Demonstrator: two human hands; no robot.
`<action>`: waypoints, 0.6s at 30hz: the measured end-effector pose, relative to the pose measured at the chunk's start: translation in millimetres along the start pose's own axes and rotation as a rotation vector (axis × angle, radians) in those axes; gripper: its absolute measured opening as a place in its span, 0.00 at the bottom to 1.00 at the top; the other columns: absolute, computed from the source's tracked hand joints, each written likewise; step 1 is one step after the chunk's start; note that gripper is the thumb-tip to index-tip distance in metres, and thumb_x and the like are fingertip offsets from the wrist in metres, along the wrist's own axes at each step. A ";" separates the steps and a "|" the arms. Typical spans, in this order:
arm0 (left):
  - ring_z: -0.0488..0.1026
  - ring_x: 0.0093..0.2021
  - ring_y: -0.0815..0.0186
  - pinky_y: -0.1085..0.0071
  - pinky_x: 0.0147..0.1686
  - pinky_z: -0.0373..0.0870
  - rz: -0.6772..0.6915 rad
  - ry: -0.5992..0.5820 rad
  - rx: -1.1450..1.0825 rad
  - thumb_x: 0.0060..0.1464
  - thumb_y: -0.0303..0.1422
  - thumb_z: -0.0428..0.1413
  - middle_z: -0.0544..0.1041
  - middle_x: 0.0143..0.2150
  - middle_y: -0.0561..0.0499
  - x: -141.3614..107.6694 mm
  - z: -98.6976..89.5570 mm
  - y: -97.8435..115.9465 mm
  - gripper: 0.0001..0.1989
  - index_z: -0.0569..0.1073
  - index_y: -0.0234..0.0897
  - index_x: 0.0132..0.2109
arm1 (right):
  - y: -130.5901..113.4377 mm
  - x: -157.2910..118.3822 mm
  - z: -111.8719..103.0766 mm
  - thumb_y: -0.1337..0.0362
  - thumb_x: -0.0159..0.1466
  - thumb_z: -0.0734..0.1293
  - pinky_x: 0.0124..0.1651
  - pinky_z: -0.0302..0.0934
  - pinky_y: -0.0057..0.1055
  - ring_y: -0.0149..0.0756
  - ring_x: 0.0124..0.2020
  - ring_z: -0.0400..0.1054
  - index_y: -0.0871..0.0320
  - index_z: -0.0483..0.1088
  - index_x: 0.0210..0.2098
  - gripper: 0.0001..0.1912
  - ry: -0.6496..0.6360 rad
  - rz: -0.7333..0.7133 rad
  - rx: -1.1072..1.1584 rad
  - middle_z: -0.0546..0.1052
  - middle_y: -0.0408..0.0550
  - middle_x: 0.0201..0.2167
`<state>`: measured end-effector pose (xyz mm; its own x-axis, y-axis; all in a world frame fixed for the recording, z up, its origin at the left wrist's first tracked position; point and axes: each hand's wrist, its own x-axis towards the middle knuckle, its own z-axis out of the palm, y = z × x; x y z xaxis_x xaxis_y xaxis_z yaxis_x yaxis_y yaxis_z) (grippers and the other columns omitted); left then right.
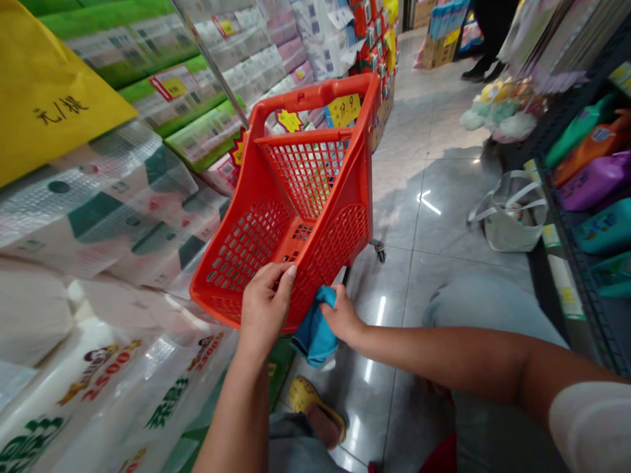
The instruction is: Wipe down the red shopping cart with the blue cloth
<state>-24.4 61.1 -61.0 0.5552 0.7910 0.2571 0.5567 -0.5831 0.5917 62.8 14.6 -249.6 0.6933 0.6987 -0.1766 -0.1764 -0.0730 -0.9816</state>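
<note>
A person stands in a shop aisle, bent over a red plastic basket (246,243) on a wheeled frame, with a caster (378,249) showing below its far side. The basket stands on the tiled floor (394,203) just beside a wall of stacked tissue packs (103,210), and its mesh sides are empty of goods as far as can be seen.

The left hand (265,309) is closed around the near rim of the basket, its fingers curled over the edge and its fingertips (290,273) reaching towards the mesh. The right hand (342,316) is bunched around a blue cloth (314,327), pressing it to the basket's near corner. The two hands are apart but close, with the cloth hanging just below and between them. A white sleeve (591,427) covers the right upper arm.

A yellow sandal (315,410) shows on the floor beneath the hands. To the right, a white tote bag (513,213) sits on the tiles against a dark shelf (557,197) stocked with green, orange and purple pouches (594,180). Beyond the basket, a yellow price tag (344,110) stands among the stock, and another person's dark legs (488,39) stand farther down the aisle.
</note>
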 end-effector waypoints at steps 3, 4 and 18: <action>0.74 0.39 0.64 0.68 0.43 0.70 0.012 0.003 0.000 0.61 0.41 0.52 0.79 0.37 0.49 -0.7 0.3 0.0 0.15 0.79 0.37 0.40 | 1.0 11.5 -3.8 0.68 0.56 0.68 0.48 0.66 0.38 0.34 0.39 0.69 0.56 0.66 0.40 0.12 0.018 0.116 0.039 0.71 0.42 0.36; 0.74 0.39 0.64 0.68 0.44 0.70 0.014 0.000 -0.003 0.61 0.41 0.51 0.79 0.37 0.49 -0.9 -0.1 0.1 0.15 0.79 0.37 0.41 | -0.4 19.4 -6.5 0.66 0.59 0.68 0.45 0.66 0.36 0.33 0.38 0.68 0.58 0.66 0.40 0.10 0.037 0.150 0.054 0.71 0.42 0.36; 0.78 0.49 0.60 0.65 0.51 0.72 0.085 -0.029 0.034 0.63 0.40 0.50 0.81 0.49 0.44 -10.4 4.0 4.0 0.19 0.78 0.38 0.53 | -40.2 -51.5 2.3 0.61 0.54 0.62 0.27 0.63 0.30 0.34 0.23 0.66 0.52 0.65 0.36 0.10 -0.171 0.219 0.291 0.70 0.35 0.21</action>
<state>-25.5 49.9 -64.3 0.6189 0.7329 0.2825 0.5274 -0.6543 0.5420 32.6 -16.8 -200.8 0.4952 0.7994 -0.3403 -0.5147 -0.0456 -0.8561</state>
